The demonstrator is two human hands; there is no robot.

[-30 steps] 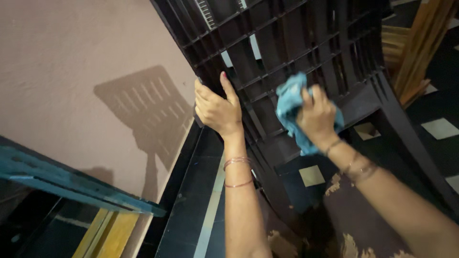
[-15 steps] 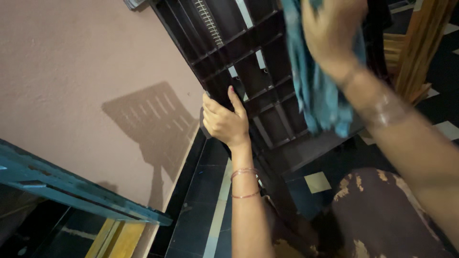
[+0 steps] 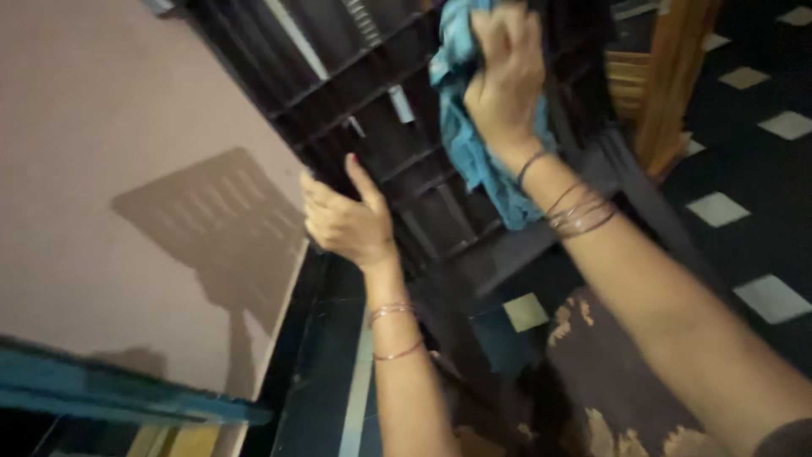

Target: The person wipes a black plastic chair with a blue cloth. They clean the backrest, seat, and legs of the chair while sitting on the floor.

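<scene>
Here, a dark slatted chair (image 3: 406,110) tilts against the pinkish wall (image 3: 110,127). The left hand (image 3: 342,218) is closed on the chair's left edge, thumb up along the slats, thin bangles on that wrist. The right hand (image 3: 506,72) is higher on the chair, near its top, fist closed around a blue cloth (image 3: 474,152) pressed to the slats; the cloth's loose end hangs down past the wrist, over the chair's back. Bangles on the right wrist too. Left of the chair, its slatted shadow falls on the wall. Below the chair is a dark tiled floor (image 3: 761,169) with pale squares. Right of the chair stands a wooden post (image 3: 668,76). A teal ledge (image 3: 101,398) sits well left of and below the chair.
</scene>
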